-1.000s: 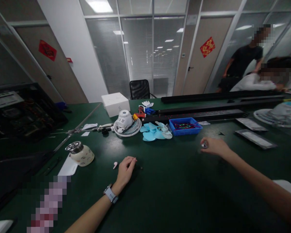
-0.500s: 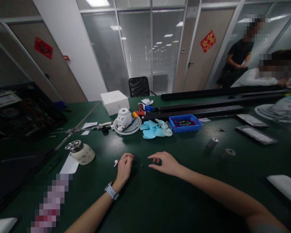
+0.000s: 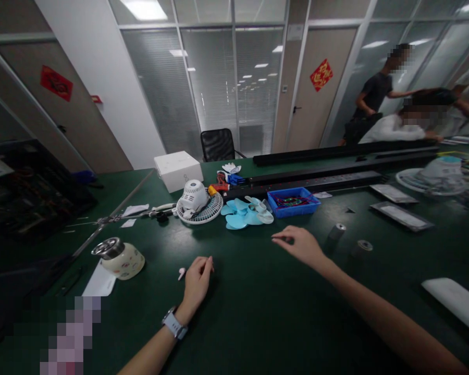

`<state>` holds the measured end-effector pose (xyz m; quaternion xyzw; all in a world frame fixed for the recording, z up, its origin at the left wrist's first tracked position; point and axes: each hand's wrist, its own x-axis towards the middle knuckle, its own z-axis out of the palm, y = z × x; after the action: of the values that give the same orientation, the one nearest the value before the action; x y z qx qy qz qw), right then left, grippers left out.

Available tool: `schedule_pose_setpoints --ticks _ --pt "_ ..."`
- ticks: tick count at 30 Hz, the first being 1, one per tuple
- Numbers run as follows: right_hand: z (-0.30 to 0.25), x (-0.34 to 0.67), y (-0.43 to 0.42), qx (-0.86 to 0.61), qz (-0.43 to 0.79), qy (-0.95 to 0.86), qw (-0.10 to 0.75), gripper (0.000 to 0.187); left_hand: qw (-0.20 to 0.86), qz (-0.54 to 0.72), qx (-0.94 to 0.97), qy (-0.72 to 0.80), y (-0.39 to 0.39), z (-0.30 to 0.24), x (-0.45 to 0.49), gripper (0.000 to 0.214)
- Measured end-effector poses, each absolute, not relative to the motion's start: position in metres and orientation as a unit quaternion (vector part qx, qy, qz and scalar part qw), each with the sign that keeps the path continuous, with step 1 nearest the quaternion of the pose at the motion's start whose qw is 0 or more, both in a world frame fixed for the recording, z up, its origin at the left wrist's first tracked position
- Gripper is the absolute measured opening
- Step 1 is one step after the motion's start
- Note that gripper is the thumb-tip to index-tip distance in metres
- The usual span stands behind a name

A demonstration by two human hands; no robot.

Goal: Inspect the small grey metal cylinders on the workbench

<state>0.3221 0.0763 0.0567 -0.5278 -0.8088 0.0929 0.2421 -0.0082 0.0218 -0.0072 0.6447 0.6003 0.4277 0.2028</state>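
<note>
My right hand [image 3: 303,246] hovers over the green table, right of centre, with thumb and forefinger pinched together. Whatever sits between the tips is too small to make out. My left hand [image 3: 197,278], below a wristwatch [image 3: 174,324], rests on the table with its fingers curled closed; anything inside is hidden. Just left of it lies a pink-white earbud [image 3: 182,273]. Beyond my hands are light-blue fan blades [image 3: 238,213] and a blue tray [image 3: 293,203] of coloured wires. Two metal cylinders, one of them a grey cylinder [image 3: 338,231], stand right of my right hand.
A cream flask [image 3: 127,261] stands at left near an opened dark electronic panel [image 3: 31,192]. Behind lie a white fan housing [image 3: 195,200], a white box [image 3: 180,172] and long black bars [image 3: 316,182]. Several people are at the far right.
My right hand has moved right and away from my left hand, and its fingers have closed to a pinch. The small dark piece between the hands no longer shows on the table.
</note>
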Motion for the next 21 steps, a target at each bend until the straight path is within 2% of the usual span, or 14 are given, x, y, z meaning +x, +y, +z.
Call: schedule_pose_setpoints --ticks 3,6,13,18,21 --pt "0.080 0.413 0.093 -0.684 0.017 -0.699 0.205 0.032 0.211 0.420 0.652 0.595 0.022 -0.008 -0.008 0.042" --pt "0.087 0.478 0.102 -0.791 0.020 -0.599 0.127 0.038 0.213 0.414 0.656 0.594 0.023 -0.009 -0.008 0.042" --pt "0.074 0.498 0.111 -0.808 0.129 -0.563 0.114 0.035 0.207 0.397 0.661 0.602 0.024 -0.011 -0.009 0.043" --pt "0.078 0.497 0.109 -0.795 0.155 -0.569 0.144 0.030 0.209 0.396 0.662 0.600 0.023 -0.012 -0.010 0.043" --pt "0.080 0.499 0.108 -0.797 0.160 -0.567 0.131 0.030 0.210 0.396 0.662 0.601 0.024 -0.012 -0.010 0.044"
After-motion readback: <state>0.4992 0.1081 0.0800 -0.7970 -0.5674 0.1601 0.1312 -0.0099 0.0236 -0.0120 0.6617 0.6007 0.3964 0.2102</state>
